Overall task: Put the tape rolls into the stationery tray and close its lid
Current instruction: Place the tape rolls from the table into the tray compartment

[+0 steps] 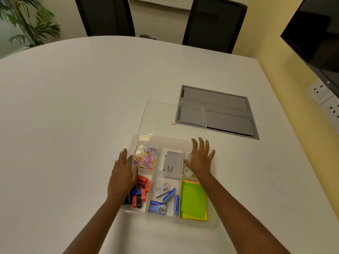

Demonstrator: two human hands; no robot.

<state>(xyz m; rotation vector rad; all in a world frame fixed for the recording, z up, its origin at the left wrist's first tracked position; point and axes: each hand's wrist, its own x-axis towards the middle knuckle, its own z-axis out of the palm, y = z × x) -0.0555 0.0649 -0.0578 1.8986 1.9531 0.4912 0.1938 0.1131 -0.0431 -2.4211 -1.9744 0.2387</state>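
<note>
A clear plastic stationery tray (166, 141) with several compartments lies on the white table in front of me. Its clear lid (173, 116) is off and lies flat on the table just behind the tray. Clear tape rolls (188, 172) sit in the tray's right rear compartment, partly hidden under my right hand. My right hand (200, 159) is spread flat over that compartment, fingers apart, holding nothing. My left hand (122, 173) rests flat on the tray's left edge, fingers extended, holding nothing.
The tray holds coloured paper clips (146, 157), a grey box (172, 165), red and blue sharpeners (140, 194), staple boxes (157, 207) and green sticky notes (193, 200). A grey cable hatch (220, 111) is set in the table behind the lid. Two chairs stand beyond the table.
</note>
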